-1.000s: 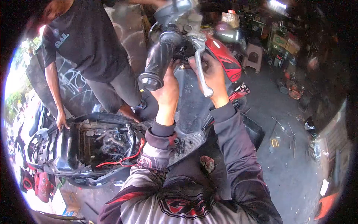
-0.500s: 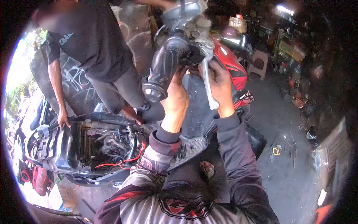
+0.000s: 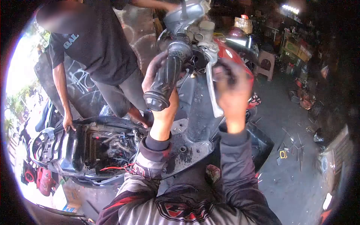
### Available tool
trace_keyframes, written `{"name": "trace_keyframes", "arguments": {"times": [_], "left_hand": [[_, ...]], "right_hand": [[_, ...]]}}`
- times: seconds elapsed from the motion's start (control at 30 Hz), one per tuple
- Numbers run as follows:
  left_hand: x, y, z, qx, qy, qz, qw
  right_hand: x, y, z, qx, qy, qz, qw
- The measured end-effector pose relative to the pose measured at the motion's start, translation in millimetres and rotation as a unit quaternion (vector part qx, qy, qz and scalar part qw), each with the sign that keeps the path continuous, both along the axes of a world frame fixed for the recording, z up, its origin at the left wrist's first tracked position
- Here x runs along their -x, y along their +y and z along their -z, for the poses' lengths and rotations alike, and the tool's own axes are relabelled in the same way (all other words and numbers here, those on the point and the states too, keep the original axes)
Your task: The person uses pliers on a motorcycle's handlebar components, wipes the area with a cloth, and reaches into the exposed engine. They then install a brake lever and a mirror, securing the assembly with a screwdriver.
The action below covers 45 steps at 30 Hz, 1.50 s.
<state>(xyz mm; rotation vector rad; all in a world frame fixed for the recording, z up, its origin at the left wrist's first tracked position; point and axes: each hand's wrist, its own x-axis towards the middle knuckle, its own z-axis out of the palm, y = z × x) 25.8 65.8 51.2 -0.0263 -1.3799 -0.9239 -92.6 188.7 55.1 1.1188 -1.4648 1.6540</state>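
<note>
High above the scooter's footboard, the black handlebar grip slants downward with the left hand wrapped round it from behind. Just beside, the right hand is blurred, fingers curled together near the silver brake lever. Another person's hand rests on the open engine bay.

Little room around the black handlebar grip: left hand wrapped behind it, silver brake lever hanging just to its right, right hand raised just right of the lever. Narrow gap only between grip and lever. Far side blocked by the switch housing and mirror stem. Left crowded by a co-worker's torso, arm braced on the opened scooter body, wires exposed inside. Near, below the hands, footboard partly bare. Right, concrete floor open apart from scattered tools; plastic stool and cluttered shelves farther off.
</note>
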Motion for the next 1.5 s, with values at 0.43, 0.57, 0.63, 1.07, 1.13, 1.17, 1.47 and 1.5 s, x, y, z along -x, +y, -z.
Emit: {"name": "trace_keyframes", "arguments": {"times": [0.43,0.57,0.63,1.07,1.13,1.17,1.47,1.5], "left_hand": [[5,20,-20,0.132,0.010,-0.168,0.977],[5,36,-30,0.115,0.083,-0.093,0.985],[1,28,-32,0.157,0.054,-0.148,0.975],[15,14,-28,0.205,0.111,-0.270,0.934],[13,19,-27,0.185,0.112,-0.241,0.946],[10,19,-25,0.193,0.089,-0.233,0.949],[22,16,20,-0.050,0.092,0.036,0.994],[19,22,18,-0.059,0.022,-0.006,0.998]], "right_hand": [[-3,17,-113,-0.227,0.319,-0.044,0.919],[-1,17,-118,-0.213,0.347,-0.043,0.912],[0,15,-117,-0.224,0.343,-0.052,0.911],[11,18,-102,-0.128,0.267,-0.134,0.946],[12,18,-108,-0.141,0.244,-0.168,0.945],[12,15,-110,-0.153,0.218,-0.206,0.942],[12,17,-128,-0.251,0.176,-0.203,0.930],[12,17,-128,-0.251,0.176,-0.208,0.929]]}}
